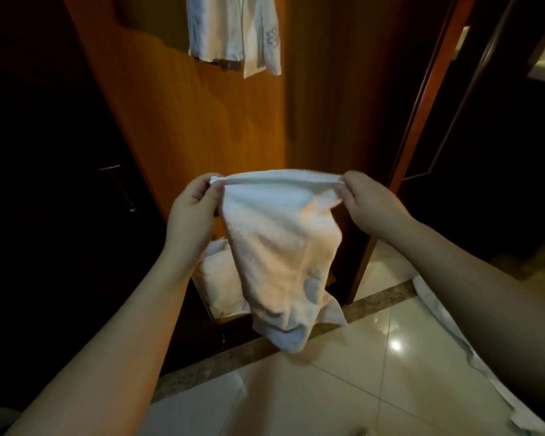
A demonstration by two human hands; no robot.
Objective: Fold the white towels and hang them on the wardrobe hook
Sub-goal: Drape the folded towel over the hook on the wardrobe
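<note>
A white towel (277, 247) hangs in front of me, stretched by its top edge between both hands. My left hand (192, 212) pinches the top left corner. My right hand (368, 202) pinches the top right corner. The towel's lower end droops to a crumpled point above the floor. White towels (233, 29) hang at the top of the orange wooden wardrobe panel (183, 127); the hook itself is hidden behind them. Another white towel (216, 284) lies low at the foot of the wardrobe, partly covered by the held one.
A dark cabinet door with a metal handle (120, 187) stands at the left. A wooden door frame (422, 99) rises at the right. Glossy pale floor tiles (359, 372) lie below. White cloth (472, 354) lies along the floor by my right arm.
</note>
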